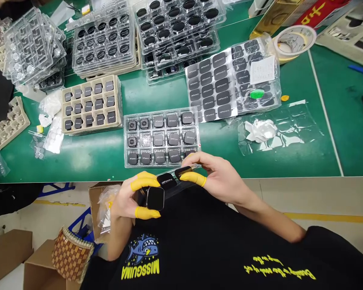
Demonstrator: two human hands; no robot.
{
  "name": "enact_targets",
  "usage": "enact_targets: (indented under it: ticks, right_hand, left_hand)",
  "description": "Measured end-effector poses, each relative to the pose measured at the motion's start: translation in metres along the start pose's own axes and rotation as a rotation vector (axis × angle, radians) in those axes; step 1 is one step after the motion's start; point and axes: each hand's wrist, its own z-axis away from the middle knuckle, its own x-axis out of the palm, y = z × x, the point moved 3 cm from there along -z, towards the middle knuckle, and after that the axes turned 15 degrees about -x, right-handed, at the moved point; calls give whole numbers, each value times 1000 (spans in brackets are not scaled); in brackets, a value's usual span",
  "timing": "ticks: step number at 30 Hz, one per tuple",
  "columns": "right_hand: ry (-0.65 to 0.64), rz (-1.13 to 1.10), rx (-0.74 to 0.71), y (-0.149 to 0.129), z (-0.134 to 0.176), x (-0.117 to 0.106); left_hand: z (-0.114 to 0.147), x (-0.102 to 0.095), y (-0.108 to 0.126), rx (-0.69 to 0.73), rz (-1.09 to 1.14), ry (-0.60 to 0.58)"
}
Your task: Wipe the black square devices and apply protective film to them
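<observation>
In my left hand (125, 201) is a small square black device with a glossy face (155, 198), like a smartwatch body, pinched between yellow-covered fingertips. My right hand (222, 177) grips a strip of black rounded stickers with white lettering (167, 180), its yellow-covered thumb lying over one sticker. The strip's left end reaches my left fingers; whether they hold it too, I cannot tell. Just beyond my hands lies a clear plastic tray (145, 139) of square dark pieces. Most show a lettered face, several at its left show a round centre, and one compartment is empty.
A beige tray stack (120, 100) with dark squares stands at the back left. Behind are stacked clear trays (105, 38) with dark oval parts. Sticker sheets (211, 86), a tape roll (295, 42) and a plastic bag (290, 125) lie to the right on the green table (224, 161).
</observation>
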Motion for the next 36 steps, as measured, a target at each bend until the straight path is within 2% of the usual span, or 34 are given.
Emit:
enact_targets:
  ticks: [5, 9, 12, 17, 23, 26, 29, 32, 36]
  right_hand:
    - [95, -59, 70, 9, -6, 3]
    - [95, -76, 34, 17, -8, 5]
    - [68, 91, -98, 19, -6, 2]
    - [-9, 386, -386, 11, -7, -5]
    - [-110, 557, -547, 3, -14, -7]
    - [-138, 534, -538, 4, -14, -5]
    - [-170, 459, -455, 8, -8, 1]
    - [-135, 394, -381, 12, -3, 6]
    - [-85, 362, -429, 11, -2, 8]
  left_hand:
    - [0, -1, -6, -8, 25, -29]
    - [1, 1, -11, -41, 32, -5]
    - [2, 3, -13, -73, 27, 52]
    - [-1, 2, -10, -63, 22, 50]
    - [-3, 0, -10, -55, 46, 92]
    - [-1, 1, -13, -69, 81, 132]
    - [1, 2, -14, -74, 112, 166]
    - [2, 3, -15, -82, 119, 165]
    - [1, 3, -14, -84, 131, 144]
